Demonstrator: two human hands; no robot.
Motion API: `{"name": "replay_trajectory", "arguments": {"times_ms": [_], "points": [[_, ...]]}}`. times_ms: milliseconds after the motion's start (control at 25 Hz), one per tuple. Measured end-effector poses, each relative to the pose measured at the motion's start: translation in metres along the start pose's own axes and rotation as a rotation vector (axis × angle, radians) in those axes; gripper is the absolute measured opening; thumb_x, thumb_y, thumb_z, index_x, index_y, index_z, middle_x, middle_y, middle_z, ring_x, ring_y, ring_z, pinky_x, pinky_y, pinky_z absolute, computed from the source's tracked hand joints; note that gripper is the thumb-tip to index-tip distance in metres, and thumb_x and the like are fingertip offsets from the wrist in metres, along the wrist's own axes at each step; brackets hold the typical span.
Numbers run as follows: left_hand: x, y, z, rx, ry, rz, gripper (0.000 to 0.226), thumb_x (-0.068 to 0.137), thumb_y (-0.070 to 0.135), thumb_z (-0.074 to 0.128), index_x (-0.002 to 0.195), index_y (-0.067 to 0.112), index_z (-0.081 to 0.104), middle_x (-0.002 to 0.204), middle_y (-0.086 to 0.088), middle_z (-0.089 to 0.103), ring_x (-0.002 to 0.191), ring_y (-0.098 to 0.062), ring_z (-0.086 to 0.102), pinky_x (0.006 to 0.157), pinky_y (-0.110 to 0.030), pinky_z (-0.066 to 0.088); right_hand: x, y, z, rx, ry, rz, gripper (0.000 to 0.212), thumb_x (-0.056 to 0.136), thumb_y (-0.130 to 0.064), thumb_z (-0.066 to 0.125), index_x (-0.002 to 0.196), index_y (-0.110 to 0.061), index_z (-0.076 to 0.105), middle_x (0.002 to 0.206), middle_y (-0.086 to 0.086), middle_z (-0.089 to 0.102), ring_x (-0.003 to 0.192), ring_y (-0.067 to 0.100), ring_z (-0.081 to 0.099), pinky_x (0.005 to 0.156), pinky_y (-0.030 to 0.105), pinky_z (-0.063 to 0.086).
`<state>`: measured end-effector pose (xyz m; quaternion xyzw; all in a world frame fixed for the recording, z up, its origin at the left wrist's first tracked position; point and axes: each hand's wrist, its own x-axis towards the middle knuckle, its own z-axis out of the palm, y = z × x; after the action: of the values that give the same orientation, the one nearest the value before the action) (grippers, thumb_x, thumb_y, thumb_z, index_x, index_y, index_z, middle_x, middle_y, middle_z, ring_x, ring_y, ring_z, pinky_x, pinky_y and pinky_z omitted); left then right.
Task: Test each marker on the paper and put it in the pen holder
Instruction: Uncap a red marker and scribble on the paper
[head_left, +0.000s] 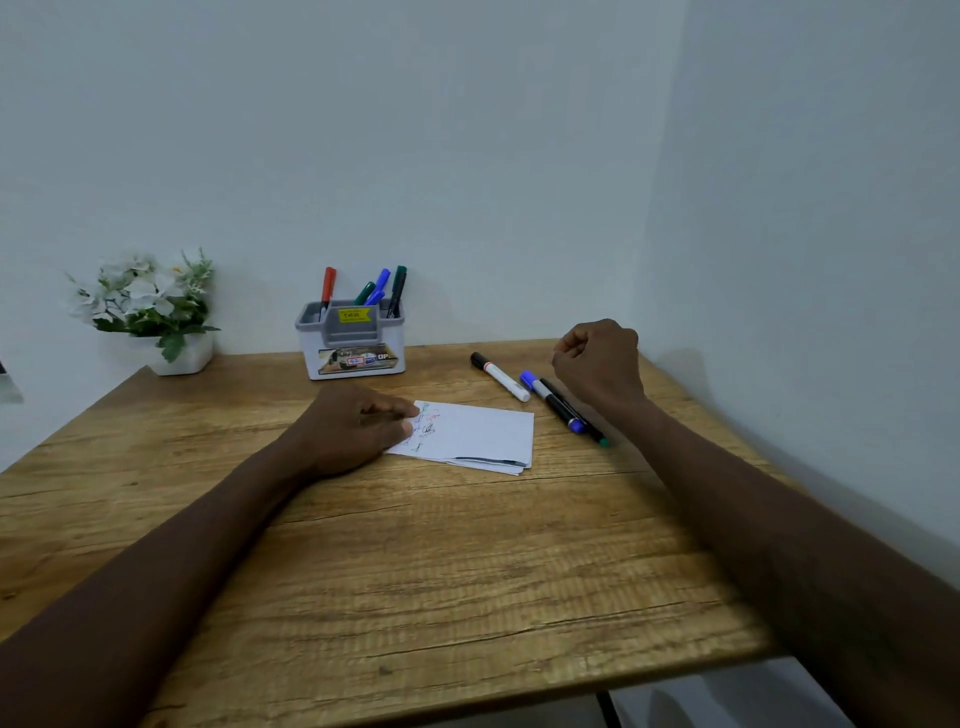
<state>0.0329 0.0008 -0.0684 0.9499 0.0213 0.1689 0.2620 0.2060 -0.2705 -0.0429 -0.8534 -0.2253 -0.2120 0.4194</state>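
Pressing on the left edge of the paper (480, 434), your left hand (353, 426) lies with relaxed fingers on the scribbled corner, gripping nothing. Your right hand (597, 364) hovers curled in a loose fist, seemingly empty, though its palm faces away. Just left of that fist, on the table (415, 571), lie a white marker (500, 376), a blue marker (553, 401) and a green-ended marker (576, 415), the last two touching. Beyond your left hand, the pen holder (353, 338) holds several coloured markers (382, 286).

Paper (483, 431) left edge under left hand (358, 423), pen holder (306, 322) label illegible
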Motion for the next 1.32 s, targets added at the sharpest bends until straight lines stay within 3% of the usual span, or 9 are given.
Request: {"name": "replay_trajectory", "arguments": {"times_ms": [160, 240, 440, 640, 880, 960, 1080, 1200, 1320], "points": [[0.002, 0.006, 0.003, 0.034, -0.004, 0.014, 0.03, 0.092, 0.038, 0.071, 0.121, 0.034, 0.073, 0.124, 0.015, 0.071, 0.092, 0.015, 0.055, 0.077, -0.007, 0.041, 0.001, 0.015, -0.014, -0.136, 0.033, 0.092, 0.009, 0.076, -0.004, 0.07, 0.073, -0.009, 0.076, 0.072, 0.002, 0.071, 0.07, 0.013, 0.064, 0.054, 0.018, 0.04], [0.002, 0.007, 0.004, 0.041, -0.008, 0.009, 0.031, 0.092, 0.037, 0.071, 0.123, 0.033, 0.072, 0.124, 0.014, 0.07, 0.091, 0.015, 0.054, 0.077, -0.007, 0.04, 0.0, 0.023, -0.021, -0.219, 0.031, 0.144, 0.006, 0.073, -0.008, 0.073, 0.078, -0.007, 0.075, 0.077, 0.007, 0.071, 0.074, 0.02, 0.065, 0.057, 0.023, 0.044], [0.002, 0.008, 0.004, 0.04, -0.006, 0.01, 0.031, 0.092, 0.039, 0.071, 0.123, 0.033, 0.072, 0.126, 0.013, 0.07, 0.1, 0.007, 0.057, 0.085, -0.013, 0.045, -0.002, 0.03, -0.025, -0.363, -0.065, 0.251, 0.026, 0.078, -0.027, 0.08, 0.086, -0.01, 0.062, 0.091, 0.008, 0.066, 0.089, 0.028, 0.065, 0.065, 0.03, 0.043], [0.001, 0.009, 0.003, 0.035, -0.014, 0.005, 0.032, 0.092, 0.041, 0.071, 0.123, 0.034, 0.072, 0.127, 0.013, 0.07, 0.105, 0.004, 0.058, 0.086, -0.015, 0.045, -0.002, 0.025, -0.026, -0.351, -0.043, 0.271, 0.032, 0.08, -0.029, 0.082, 0.082, -0.011, 0.055, 0.082, 0.005, 0.057, 0.08, 0.026, 0.057, 0.062, 0.029, 0.039], [0.001, 0.012, 0.001, 0.044, -0.015, -0.031, 0.042, 0.091, 0.046, 0.07, 0.13, 0.03, 0.068, 0.134, 0.011, 0.066, 0.12, -0.003, 0.056, 0.095, -0.022, 0.045, -0.001, 0.003, -0.015, -0.225, 0.058, 0.112, 0.017, 0.075, -0.025, 0.079, 0.087, -0.014, 0.078, 0.083, 0.001, 0.075, 0.076, 0.013, 0.065, 0.058, 0.023, 0.044], [0.0, 0.013, 0.001, 0.032, 0.004, -0.034, 0.047, 0.09, 0.048, 0.071, 0.132, 0.031, 0.066, 0.137, 0.009, 0.064, 0.129, -0.01, 0.055, 0.106, -0.031, 0.045, -0.004, -0.016, -0.006, -0.131, 0.03, -0.013, 0.01, 0.077, -0.023, 0.074, 0.085, -0.02, 0.079, 0.082, -0.004, 0.076, 0.076, 0.009, 0.068, 0.064, 0.026, 0.054], [-0.003, 0.017, -0.002, 0.07, 0.127, -0.009, 0.051, 0.09, 0.044, 0.072, 0.139, 0.033, 0.059, 0.144, 0.004, 0.059, 0.136, -0.016, 0.05, 0.105, -0.029, 0.04, -0.007, -0.043, 0.016, -0.023, -0.12, -0.186, 0.011, 0.08, -0.022, 0.071, 0.084, -0.025, 0.081, 0.082, -0.01, 0.077, 0.08, 0.006, 0.069, 0.073, 0.027, 0.055], [-0.006, 0.022, -0.005, 0.096, 0.257, 0.034, 0.051, 0.094, 0.033, 0.07, 0.143, 0.033, 0.055, 0.142, 0.006, 0.059, 0.129, -0.01, 0.052, 0.101, -0.027, 0.035, -0.008, -0.068, 0.039, 0.163, -0.297, -0.324, 0.008, 0.085, -0.018, 0.078, 0.09, -0.019, 0.084, 0.08, -0.008, 0.078, 0.071, 0.003, 0.068, 0.072, 0.026, 0.056], [-0.006, 0.019, -0.008, 0.039, 0.341, 0.062, 0.042, 0.096, 0.029, 0.068, 0.137, 0.029, 0.061, 0.131, 0.004, 0.068, 0.108, -0.002, 0.059, 0.094, -0.025, 0.048, -0.008, -0.082, 0.053, 0.441, -0.419, -0.224, 0.01, 0.087, -0.012, 0.081, 0.096, -0.007, 0.083, 0.072, 0.01, 0.075, 0.059, 0.007, 0.065, 0.06, 0.025, 0.056]]}}
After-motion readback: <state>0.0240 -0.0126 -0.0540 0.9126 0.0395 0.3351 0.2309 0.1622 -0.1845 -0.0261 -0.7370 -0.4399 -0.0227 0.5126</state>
